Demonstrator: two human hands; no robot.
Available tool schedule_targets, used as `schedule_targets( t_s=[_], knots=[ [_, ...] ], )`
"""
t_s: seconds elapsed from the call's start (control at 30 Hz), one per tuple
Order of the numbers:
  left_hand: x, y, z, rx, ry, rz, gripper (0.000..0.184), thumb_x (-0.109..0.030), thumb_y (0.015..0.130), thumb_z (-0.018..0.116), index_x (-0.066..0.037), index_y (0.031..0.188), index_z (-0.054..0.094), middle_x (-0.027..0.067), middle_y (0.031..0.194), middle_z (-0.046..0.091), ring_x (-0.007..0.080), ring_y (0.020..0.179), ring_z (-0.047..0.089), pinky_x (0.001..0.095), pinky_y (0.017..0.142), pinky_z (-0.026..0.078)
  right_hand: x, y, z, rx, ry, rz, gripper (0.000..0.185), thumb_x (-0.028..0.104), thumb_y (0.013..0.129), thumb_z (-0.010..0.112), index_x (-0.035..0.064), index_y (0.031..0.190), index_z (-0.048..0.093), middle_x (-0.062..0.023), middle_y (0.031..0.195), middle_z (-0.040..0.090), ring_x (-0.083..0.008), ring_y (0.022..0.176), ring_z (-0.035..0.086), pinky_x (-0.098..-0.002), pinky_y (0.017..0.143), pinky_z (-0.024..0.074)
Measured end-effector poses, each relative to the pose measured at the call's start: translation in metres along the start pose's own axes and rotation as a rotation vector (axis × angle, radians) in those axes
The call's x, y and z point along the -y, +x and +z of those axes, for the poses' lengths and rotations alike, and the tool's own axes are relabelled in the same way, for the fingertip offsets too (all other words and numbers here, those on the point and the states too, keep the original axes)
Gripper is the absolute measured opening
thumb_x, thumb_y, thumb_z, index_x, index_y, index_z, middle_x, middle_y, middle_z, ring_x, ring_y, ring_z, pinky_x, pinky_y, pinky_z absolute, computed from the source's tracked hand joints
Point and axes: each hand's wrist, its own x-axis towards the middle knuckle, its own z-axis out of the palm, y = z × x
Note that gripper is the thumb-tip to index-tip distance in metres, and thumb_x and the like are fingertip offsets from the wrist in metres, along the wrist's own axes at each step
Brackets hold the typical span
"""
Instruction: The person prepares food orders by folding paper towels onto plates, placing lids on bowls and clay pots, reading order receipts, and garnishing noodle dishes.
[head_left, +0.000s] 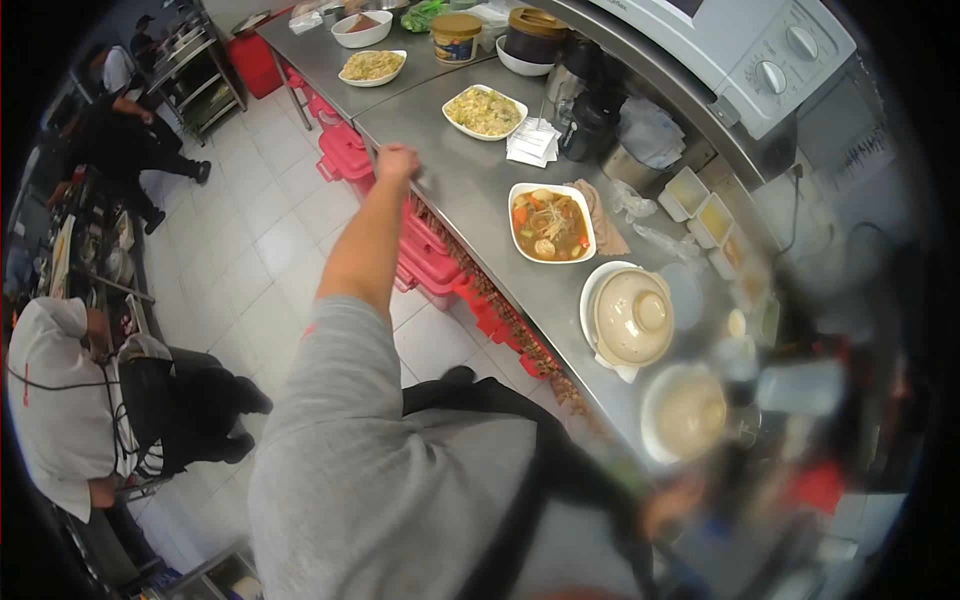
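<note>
My left hand (pixel 398 162) is at the end of my outstretched arm, its fingers curled at the front edge of the steel counter (pixel 455 190). A bowl of fried rice (pixel 485 112) stands just beyond it. Nearer my body, a square white bowl of soup (pixel 551 226) with vegetables sits beside a brown cloth (pixel 605 215). A lidded beige clay pot (pixel 633 315) rests on a white plate, and a second lidded pot (pixel 692 412) appears blurred. My right hand (pixel 675 505) is low on the right, smeared, with its fingers indistinct.
Paper slips (pixel 533 143) lie beside dark containers. Another rice bowl (pixel 372 67) and a tub (pixel 456 38) stand farther along. A microwave (pixel 760 55) overhangs the counter; red bins (pixel 345 152) sit below. A co-worker (pixel 65 390) stands at the left, others farther back.
</note>
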Motion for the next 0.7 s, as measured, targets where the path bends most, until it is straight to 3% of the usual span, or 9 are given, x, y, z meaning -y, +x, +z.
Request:
schedule_targets(
  t_s=[0.03, 0.07, 0.13, 0.2, 0.27, 0.4, 0.5, 0.6, 0.7],
  knots=[
    [-0.019, 0.000, -0.005, -0.055, -0.131, 0.002, 0.027, -0.001, 0.083, 0.054, 0.005, 0.108, 0.045, 0.0169, 0.086, 0.059, 0.0268, 0.065, 0.062, 0.0320, 0.055, 0.053, -0.025, -0.010, -0.011, -0.059, -0.158, -0.150, 0.039, 0.028, 0.097, 0.045, -0.0015, 0.122, 0.047, -0.0140, 0.116, 0.051, -0.0210, 0.097, 0.054, -0.0304, 0.084, 0.0441],
    [-0.026, 0.018, -0.016, -0.011, -0.210, -0.059, 0.043, -0.002, 0.082, 0.058, 0.000, 0.119, 0.034, 0.0169, 0.090, 0.057, 0.0259, 0.068, 0.062, 0.0309, 0.053, 0.052, -0.046, -0.020, -0.022, -0.130, -0.272, -0.241, 0.038, 0.028, 0.097, 0.045, -0.0011, 0.121, 0.048, -0.0139, 0.115, 0.052, -0.0198, 0.098, 0.054, -0.0301, 0.084, 0.0442],
    [-0.040, 0.047, -0.025, 0.007, -0.337, -0.119, 0.065, -0.004, 0.082, 0.061, -0.005, 0.132, 0.020, 0.0180, 0.096, 0.054, 0.0257, 0.072, 0.063, 0.0299, 0.053, 0.053, -0.021, -0.061, -0.042, -0.107, -0.292, -0.190, 0.037, 0.027, 0.096, 0.046, 0.0000, 0.122, 0.048, -0.0142, 0.114, 0.053, -0.0181, 0.100, 0.053, -0.0299, 0.086, 0.0438],
    [-0.056, 0.069, -0.023, -0.050, -0.431, -0.115, 0.072, -0.006, 0.084, 0.060, -0.006, 0.137, 0.012, 0.0203, 0.098, 0.055, 0.0271, 0.073, 0.063, 0.0301, 0.055, 0.054, -0.085, -0.104, -0.073, -0.092, -0.038, 0.254, 0.033, 0.023, 0.094, 0.050, 0.0018, 0.119, 0.051, -0.0118, 0.105, 0.059, -0.0186, 0.094, 0.056, -0.0297, 0.081, 0.0460],
    [-0.057, 0.109, -0.016, -0.051, -0.456, -0.143, 0.076, -0.007, 0.086, 0.059, -0.009, 0.140, 0.006, 0.0226, 0.103, 0.054, 0.0291, 0.074, 0.064, 0.0310, 0.057, 0.055, -0.056, -0.146, -0.054, -0.025, -0.192, 0.519, 0.033, 0.022, 0.094, 0.050, 0.0019, 0.119, 0.052, -0.0115, 0.104, 0.059, -0.0185, 0.093, 0.056, -0.0296, 0.080, 0.0461],
    [-0.063, 0.169, -0.013, -0.029, -0.578, -0.169, 0.082, -0.006, 0.089, 0.053, -0.016, 0.142, -0.009, 0.0259, 0.109, 0.053, 0.0325, 0.078, 0.065, 0.0331, 0.059, 0.057, 0.014, -0.194, 0.014, 0.263, -0.388, 0.615, 0.032, 0.022, 0.093, 0.051, 0.0023, 0.119, 0.052, -0.0108, 0.102, 0.059, -0.0182, 0.091, 0.056, -0.0294, 0.078, 0.0462],
    [-0.074, 0.194, -0.010, -0.014, -0.599, -0.240, 0.078, -0.004, 0.090, 0.048, -0.018, 0.140, -0.010, 0.0258, 0.111, 0.053, 0.0340, 0.080, 0.066, 0.0330, 0.057, 0.057, 0.056, -0.205, 0.058, 0.467, -0.411, 0.611, 0.032, 0.021, 0.093, 0.051, 0.0025, 0.118, 0.053, -0.0103, 0.101, 0.060, -0.0180, 0.089, 0.056, -0.0292, 0.077, 0.0462],
    [-0.048, 0.242, -0.010, 0.158, -0.643, -0.109, 0.073, 0.000, 0.090, 0.043, -0.016, 0.138, -0.009, 0.0268, 0.114, 0.051, 0.0348, 0.083, 0.065, 0.0348, 0.059, 0.058, 0.096, -0.203, 0.092, 0.625, -0.398, 0.581, 0.031, 0.021, 0.092, 0.051, 0.0028, 0.118, 0.053, -0.0098, 0.099, 0.060, -0.0178, 0.088, 0.056, -0.0290, 0.076, 0.0463],
    [-0.059, 0.244, -0.007, 0.100, -0.570, -0.130, 0.063, 0.004, 0.087, 0.038, -0.013, 0.138, 0.004, 0.0250, 0.119, 0.048, 0.0358, 0.087, 0.064, 0.0379, 0.062, 0.060, 0.115, -0.203, 0.109, 0.734, -0.400, 0.566, 0.031, 0.020, 0.092, 0.051, 0.0031, 0.117, 0.053, -0.0093, 0.098, 0.060, -0.0176, 0.086, 0.056, -0.0288, 0.075, 0.0464]
  ],
)
